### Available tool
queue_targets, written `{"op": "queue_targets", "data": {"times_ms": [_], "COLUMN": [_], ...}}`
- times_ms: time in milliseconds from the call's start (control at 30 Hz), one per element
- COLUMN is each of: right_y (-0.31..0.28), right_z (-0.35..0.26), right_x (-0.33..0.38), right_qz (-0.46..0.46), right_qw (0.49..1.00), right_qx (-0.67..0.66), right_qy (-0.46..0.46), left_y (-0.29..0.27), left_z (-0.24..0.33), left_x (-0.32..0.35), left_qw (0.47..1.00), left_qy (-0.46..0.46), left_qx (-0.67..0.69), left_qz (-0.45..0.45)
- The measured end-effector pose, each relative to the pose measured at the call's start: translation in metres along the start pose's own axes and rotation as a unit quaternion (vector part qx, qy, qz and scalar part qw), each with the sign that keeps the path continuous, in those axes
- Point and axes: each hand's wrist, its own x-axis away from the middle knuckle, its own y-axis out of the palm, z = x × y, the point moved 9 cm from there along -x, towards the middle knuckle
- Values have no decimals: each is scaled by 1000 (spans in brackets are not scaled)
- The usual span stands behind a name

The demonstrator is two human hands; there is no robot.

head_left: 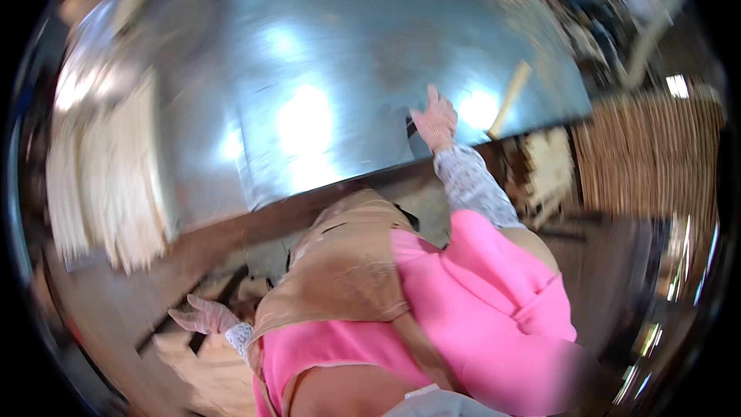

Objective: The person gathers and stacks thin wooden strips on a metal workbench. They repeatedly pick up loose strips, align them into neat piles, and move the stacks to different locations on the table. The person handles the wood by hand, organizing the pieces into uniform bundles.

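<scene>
My right hand (438, 118), in a thin pale glove, reaches over a shiny metal-topped table (355, 62) near its front edge. Its fingers are stretched out and the thumb stands apart. A small dark object (411, 127) lies right beside the thumb; what it is, and whether the hand touches it, is too blurred to tell. To the right of this hand a narrow light wooden strip (509, 100) rests on the metal. My left hand (204, 315), gloved too, hangs low at the left, away from the table, with its fingers spread and nothing in them.
Stacked pale wood sheets (120, 174) stand at the table's left end. A tall pile of thin brown sheets (648, 154) is at the right, with a smaller pale stack (548, 166) beside it. Below my left hand lies a light brown board (204, 371).
</scene>
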Motion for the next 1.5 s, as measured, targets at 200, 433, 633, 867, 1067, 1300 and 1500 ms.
{"op": "queue_targets", "data": {"times_ms": [200, 433, 633, 867, 1067, 1300, 1500], "right_y": [-4, 41, 53, -2, 36, 73, 100], "right_z": [270, 276, 21, -277, -344, -381, -415], "right_x": [-1, -72, -58, 172, 313, 450, 446], "right_qz": [-8, -39, -105, -380, -477, -554, -532], "right_qw": [917, 943, 792, 641, 533, 481, 600], "right_qx": [-39, -102, -598, -422, -252, -47, -6], "right_qy": [396, 315, 73, -517, -652, -678, -598], "left_y": [113, 194, 159, 96, -75, -214, -124], "left_z": [240, 316, 472, 347, -6, -400, -402], "left_x": [42, 119, 211, 119, 68, 181, 114], "left_qw": [967, 829, 755, 744, 858, 877, 894], "left_qy": [127, 19, 40, -363, -363, -399, -437], "left_qx": [89, 334, 272, 528, 357, -261, -103], "left_qz": [-203, -449, -596, -188, 66, 53, -8]}}
